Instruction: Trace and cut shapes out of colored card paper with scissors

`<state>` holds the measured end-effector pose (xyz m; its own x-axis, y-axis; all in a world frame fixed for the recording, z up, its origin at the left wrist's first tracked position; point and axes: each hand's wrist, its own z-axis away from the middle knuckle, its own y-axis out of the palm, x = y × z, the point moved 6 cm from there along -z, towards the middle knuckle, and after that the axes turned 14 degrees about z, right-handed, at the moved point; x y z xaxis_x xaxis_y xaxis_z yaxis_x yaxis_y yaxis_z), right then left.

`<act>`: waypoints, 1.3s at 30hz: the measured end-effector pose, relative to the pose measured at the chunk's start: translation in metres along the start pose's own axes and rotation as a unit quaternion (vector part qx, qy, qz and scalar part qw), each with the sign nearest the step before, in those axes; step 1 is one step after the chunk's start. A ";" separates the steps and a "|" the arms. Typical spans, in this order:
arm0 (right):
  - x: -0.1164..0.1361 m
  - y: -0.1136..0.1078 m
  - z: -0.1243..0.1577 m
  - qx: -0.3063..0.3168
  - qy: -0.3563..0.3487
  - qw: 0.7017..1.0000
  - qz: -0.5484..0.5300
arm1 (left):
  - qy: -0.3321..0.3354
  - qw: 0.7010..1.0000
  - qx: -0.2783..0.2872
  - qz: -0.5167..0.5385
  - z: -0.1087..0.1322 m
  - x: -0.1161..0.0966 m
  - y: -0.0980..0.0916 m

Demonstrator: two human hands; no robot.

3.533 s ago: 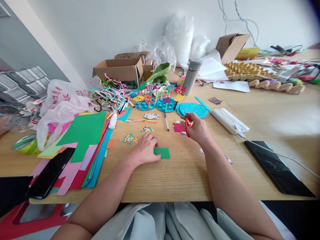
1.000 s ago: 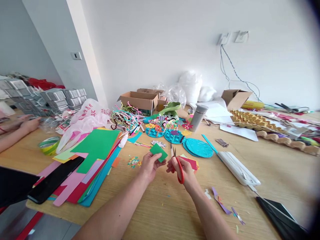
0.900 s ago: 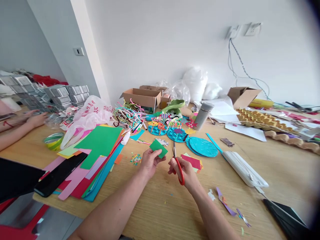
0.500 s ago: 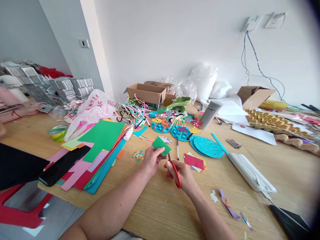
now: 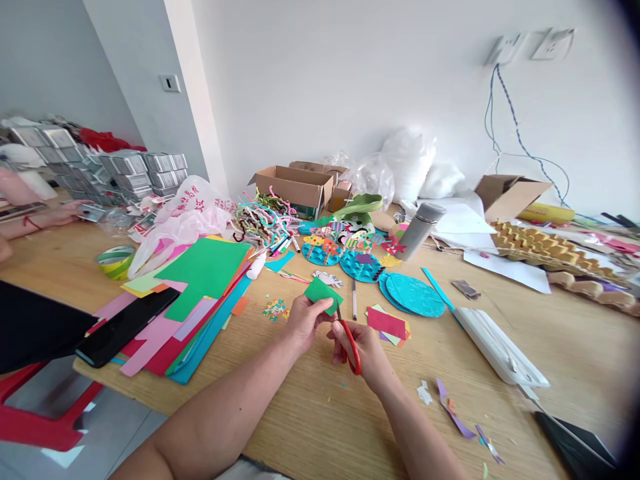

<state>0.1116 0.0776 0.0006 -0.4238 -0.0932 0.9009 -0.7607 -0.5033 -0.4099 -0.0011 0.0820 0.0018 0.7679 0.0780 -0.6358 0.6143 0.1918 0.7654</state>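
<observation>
A small piece of green paper [image 5: 319, 291] is pinched between the thumb and fingers of my left hand [image 5: 306, 323]. My right hand [image 5: 361, 343] is closed round the red handles of a pair of scissors [image 5: 354, 352], whose dark blades touch the paper's right edge. Just right of the scissors lie small red, yellow and orange paper pieces [image 5: 387, 323]. A pen [image 5: 355, 300] and a white fish-shaped cutout [image 5: 328, 279] lie beyond my hands. Tiny coloured paper bits [image 5: 275, 308] form a little heap left of my left hand.
Coloured paper sheets [image 5: 210, 267] and a black phone [image 5: 127, 327] lie left. Blue painted discs [image 5: 415, 295], a grey bottle [image 5: 421, 230] and a white power strip [image 5: 500, 347] are right. Pipe cleaners [image 5: 265, 223] and a cardboard box [image 5: 295, 189] stand behind. Another person's hand [image 5: 65, 212] is far left.
The scissor blades have shifted slightly at the green paper's edge, and my right hand has moved a little. The whole view has shifted slightly. Both hands keep their hold.
</observation>
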 end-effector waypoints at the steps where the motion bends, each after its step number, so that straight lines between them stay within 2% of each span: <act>1: 0.000 0.000 0.000 0.001 0.001 1.000 -0.004 | 0.003 1.000 0.001 -0.003 0.000 0.000 0.000; 8: 0.002 0.003 0.002 0.024 -0.011 1.000 -0.015 | 0.016 1.000 0.006 -0.009 0.000 -0.002 -0.002; 23: 0.010 0.001 0.005 0.016 -0.006 1.000 0.016 | 0.017 1.000 0.006 -0.020 0.001 -0.002 0.001; 39: 0.004 0.002 0.002 0.020 -0.005 1.000 0.010 | 0.015 1.000 -0.003 -0.006 0.000 -0.001 -0.001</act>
<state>0.1094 0.0745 0.0033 -0.4336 -0.1126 0.8941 -0.7313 -0.5357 -0.4221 -0.0020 0.0819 0.0020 0.7545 0.1055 -0.6477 0.6220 0.1996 0.7571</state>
